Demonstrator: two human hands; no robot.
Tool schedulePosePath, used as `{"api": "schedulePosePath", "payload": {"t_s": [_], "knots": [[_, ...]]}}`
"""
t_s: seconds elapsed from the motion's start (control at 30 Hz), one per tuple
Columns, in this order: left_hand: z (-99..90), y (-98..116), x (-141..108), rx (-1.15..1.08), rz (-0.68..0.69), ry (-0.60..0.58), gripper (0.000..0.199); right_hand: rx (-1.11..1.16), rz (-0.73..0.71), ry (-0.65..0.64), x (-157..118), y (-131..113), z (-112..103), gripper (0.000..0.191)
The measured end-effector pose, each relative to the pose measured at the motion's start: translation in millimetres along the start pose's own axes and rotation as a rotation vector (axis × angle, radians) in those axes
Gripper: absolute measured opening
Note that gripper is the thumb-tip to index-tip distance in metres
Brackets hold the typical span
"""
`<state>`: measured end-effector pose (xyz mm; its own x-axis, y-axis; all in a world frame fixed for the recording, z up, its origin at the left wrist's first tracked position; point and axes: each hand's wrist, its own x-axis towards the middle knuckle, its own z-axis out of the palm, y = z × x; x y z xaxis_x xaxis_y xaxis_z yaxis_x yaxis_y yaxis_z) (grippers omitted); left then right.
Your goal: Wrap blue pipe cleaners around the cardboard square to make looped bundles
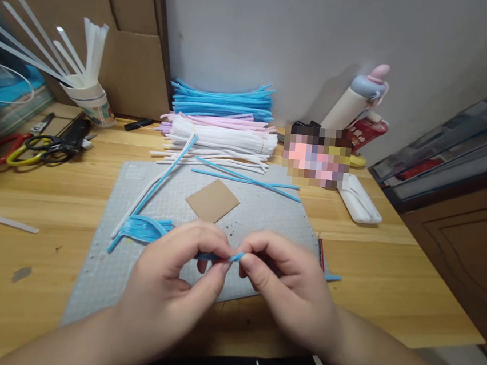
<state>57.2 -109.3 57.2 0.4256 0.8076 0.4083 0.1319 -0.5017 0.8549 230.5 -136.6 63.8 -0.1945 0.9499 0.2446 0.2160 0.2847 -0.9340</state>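
Between my two hands is a short blue pipe cleaner (237,257), held over the front of the grey cutting mat (97,266). My left hand (178,274) pinches it between thumb and forefinger. The right end is pinched by my right hand (287,284), its fingertips nearly touching the left ones. A bundle of blue pieces (146,229) lies beside my left hand, partly hidden by it. Beyond the hands, a cardboard square (213,200) rests on the mat, with loose blue stems (248,179) behind it. A white stem and a blue stem lie at the mat's left.
Stacked blue (223,100) and white stems (222,137) lie against the wall. Scissors (53,147) and a cup of white sticks (90,99) stand at the back left. A bottle (350,104) and a white case (359,199) are on the right.
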Motion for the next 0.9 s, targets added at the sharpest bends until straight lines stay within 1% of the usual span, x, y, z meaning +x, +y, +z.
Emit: {"api": "schedulePosePath", "payload": {"t_s": [0.1,0.23,0.33,0.43,0.6,0.73,0.9], "knots": [[1.2,-0.2,-0.6,-0.025,-0.011,0.023,0.023,0.140,0.080,-0.003,-1.3,1.8,5.4,0.009],[2.9,0.5,-1.1,-0.068,-0.055,0.048,0.022,0.181,0.079,0.043,-1.9,3.0,10.7,0.003],[3.7,0.4,-1.6,-0.095,-0.069,0.052,0.020,0.154,0.041,0.085,-0.8,2.9,11.5,0.004],[3.5,0.4,-2.1,-0.121,-0.087,0.056,0.019,0.067,-0.033,0.108,-0.1,3.2,9.6,0.005],[1.8,1.4,-1.2,-0.124,-0.135,0.060,0.018,-0.033,-0.111,0.101,0.9,5.6,4.7,0.006],[1.2,1.1,-0.7,-0.075,-0.106,0.052,0.019,-0.015,-0.107,0.112,2.3,5.8,4.9,0.007],[2.9,3.1,-0.9,-0.004,-0.009,0.122,0.020,0.036,0.016,0.095,0.7,4.8,8.3,0.006]]}}
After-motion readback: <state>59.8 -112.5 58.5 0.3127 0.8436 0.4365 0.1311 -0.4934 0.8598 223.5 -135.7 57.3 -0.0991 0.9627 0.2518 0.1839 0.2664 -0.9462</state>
